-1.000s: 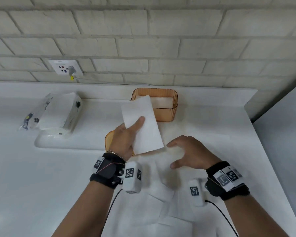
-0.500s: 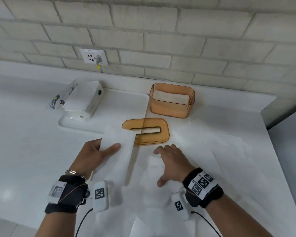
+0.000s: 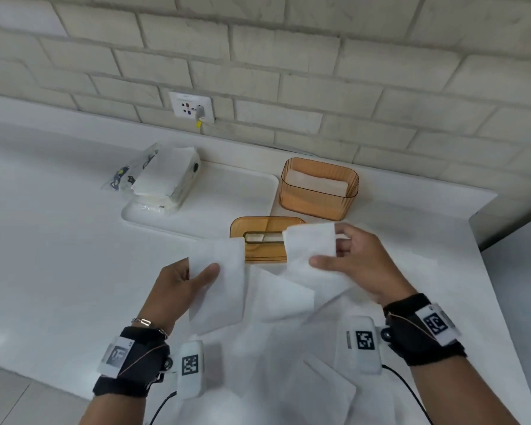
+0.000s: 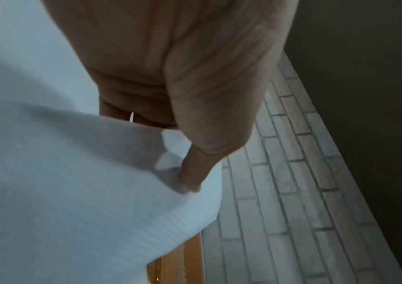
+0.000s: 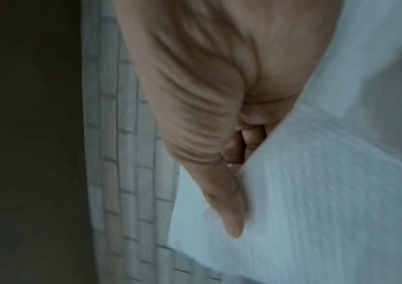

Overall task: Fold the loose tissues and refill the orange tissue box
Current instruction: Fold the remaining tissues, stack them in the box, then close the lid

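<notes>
The orange tissue box (image 3: 319, 196) stands open near the wall with white tissues lying inside. Its orange slotted lid (image 3: 258, 228) lies flat on the counter in front of it. My left hand (image 3: 196, 273) pinches a folded white tissue (image 3: 218, 289) between thumb and fingers, held up left of the lid. My right hand (image 3: 334, 250) pinches a second tissue (image 3: 310, 243) by its upper part, lifted above the lid's right end. In the left wrist view the thumb (image 4: 190, 173) presses on the tissue (image 4: 73, 192). The right wrist view shows the thumb (image 5: 231, 211) on its tissue (image 5: 316, 211).
Several loose tissues (image 3: 288, 348) lie spread on the white counter (image 3: 59, 256) between my wrists. An opened plastic tissue pack (image 3: 163, 176) sits at the back left on a shallow recess. A wall socket (image 3: 192, 107) is on the brick wall. The counter ends at the right.
My left hand has drawn its folded tissue back from near the box toward me. My right hand left the counter and now holds up a tissue it has pinched.
</notes>
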`<state>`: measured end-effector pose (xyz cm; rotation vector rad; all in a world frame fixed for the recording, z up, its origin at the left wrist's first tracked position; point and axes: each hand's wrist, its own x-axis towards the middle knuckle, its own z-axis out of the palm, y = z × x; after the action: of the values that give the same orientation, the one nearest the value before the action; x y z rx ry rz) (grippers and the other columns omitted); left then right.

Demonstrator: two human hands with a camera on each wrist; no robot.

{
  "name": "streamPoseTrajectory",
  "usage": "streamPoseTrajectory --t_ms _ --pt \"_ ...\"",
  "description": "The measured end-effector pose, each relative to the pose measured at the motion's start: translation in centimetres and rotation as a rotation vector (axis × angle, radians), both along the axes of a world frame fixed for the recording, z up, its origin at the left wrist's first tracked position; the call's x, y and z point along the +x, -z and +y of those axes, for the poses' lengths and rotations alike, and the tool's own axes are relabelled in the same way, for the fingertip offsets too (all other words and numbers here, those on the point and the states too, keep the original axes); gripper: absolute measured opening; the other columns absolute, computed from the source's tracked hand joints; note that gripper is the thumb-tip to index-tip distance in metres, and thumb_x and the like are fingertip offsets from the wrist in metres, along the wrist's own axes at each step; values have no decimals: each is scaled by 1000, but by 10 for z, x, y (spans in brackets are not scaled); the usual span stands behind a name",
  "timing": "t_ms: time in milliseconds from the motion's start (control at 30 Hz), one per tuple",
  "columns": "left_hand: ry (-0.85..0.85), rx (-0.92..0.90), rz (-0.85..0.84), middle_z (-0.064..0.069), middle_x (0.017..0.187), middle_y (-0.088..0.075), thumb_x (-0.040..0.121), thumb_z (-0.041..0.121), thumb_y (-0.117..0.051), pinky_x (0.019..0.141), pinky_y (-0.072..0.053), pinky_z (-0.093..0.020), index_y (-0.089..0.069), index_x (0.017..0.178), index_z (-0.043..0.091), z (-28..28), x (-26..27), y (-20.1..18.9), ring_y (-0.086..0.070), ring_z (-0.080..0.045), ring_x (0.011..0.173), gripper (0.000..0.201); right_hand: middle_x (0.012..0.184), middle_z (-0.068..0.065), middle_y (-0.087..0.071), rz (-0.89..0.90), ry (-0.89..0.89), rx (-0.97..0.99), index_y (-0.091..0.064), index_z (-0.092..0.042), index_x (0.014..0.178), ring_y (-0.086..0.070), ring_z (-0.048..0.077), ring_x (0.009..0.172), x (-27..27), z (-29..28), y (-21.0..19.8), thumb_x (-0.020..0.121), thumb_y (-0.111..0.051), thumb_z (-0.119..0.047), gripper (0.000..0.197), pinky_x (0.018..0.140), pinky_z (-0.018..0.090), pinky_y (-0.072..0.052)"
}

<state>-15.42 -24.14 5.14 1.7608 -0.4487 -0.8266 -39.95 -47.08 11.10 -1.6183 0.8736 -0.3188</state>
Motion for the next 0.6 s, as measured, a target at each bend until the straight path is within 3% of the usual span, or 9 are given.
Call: streamPoseTrajectory --t_ms 100,200,267,333,400,467,600 --pt "13 -85 -58 -8 77 -68 87 55 -77 69 -49 -39 -65 83 -1 -16 -9 -10 -63 -22 73 57 113 9 -81 -204 45 85 -65 -13 130 -78 28 106 -2 4 -26 75 -89 -4 60 92 40 -61" --pt "32 -181 -169 -6 76 -59 90 66 -61 69 -44 -37 -62 86 -2 -38 -16 -28 -55 -19 72 68 114 11 -80 -245 0 81 -64 -10 130 -77 28 106 -2 5 -42 75 -86 -7 59 91 36 -62" --pt "64 -225 -220 -2 77 -57 97 64 -55 70 -42 -36 -61 91 -4 -53 -22 -42 -52 -15 73 69 112 11 -81 -245 -23 65 -65 -10 129 -78 27 103 0 6 -50 78 -85 -7 55 88 32 -63" --pt "116 -254 -220 -1 82 -68 105 53 -53 74 -47 -36 -69 95 1 -66 -33 -55 -61 -14 77 55 110 11 -81 -250 -36 55 -66 -10 127 -79 27 101 1 7 -54 78 -85 -8 52 86 31 -63" --pt "164 -265 -175 -8 98 -78 108 44 -51 82 -56 -43 -75 99 9 -77 -45 -62 -72 -23 90 44 110 11 -81 -265 -37 62 -67 -10 126 -79 28 100 2 7 -55 77 -85 -11 52 86 33 -63" --pt "189 -284 -76 -15 109 -77 108 41 -50 91 -59 -52 -77 105 8 -83 -56 -67 -73 -36 103 42 111 11 -80 -289 -24 80 -67 -10 127 -78 29 102 3 6 -54 76 -85 -14 55 88 35 -63" --pt "193 -337 260 -9 118 -79 108 38 -50 99 -58 -48 -78 117 13 -88 -70 -67 -74 -31 113 38 113 11 -79 -279 70 82 -67 -13 127 -76 33 106 5 4 -42 71 -89 -19 60 95 44 -61"
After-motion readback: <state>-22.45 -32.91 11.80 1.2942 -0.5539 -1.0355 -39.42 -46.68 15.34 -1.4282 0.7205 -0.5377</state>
